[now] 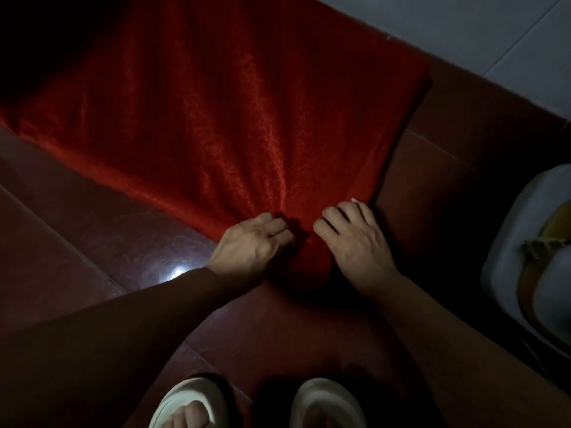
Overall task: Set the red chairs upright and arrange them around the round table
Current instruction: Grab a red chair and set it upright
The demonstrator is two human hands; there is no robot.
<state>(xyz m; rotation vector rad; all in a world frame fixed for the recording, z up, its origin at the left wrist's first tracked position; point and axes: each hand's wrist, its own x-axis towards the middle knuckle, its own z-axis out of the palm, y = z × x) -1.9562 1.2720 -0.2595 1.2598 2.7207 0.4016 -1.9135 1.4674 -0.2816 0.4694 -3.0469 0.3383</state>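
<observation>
A red fabric-covered chair (241, 118) lies flat on the dark red tiled floor, stretching from upper left toward me. Its shiny patterned cover bunches into folds at the near end. My left hand (247, 245) grips that gathered near end from the left, fingers curled into the cloth. My right hand (355, 239) grips the same end from the right, fingers curled over the fabric. The chair's frame and legs are hidden under the cover. No round table is in view.
A white wall or panel (463, 35) runs along the upper right. A white object with a yellow-brown part (531, 257) stands at the right edge. My feet in pale slippers (327, 403) are at the bottom. Light glares off the floor (176, 271).
</observation>
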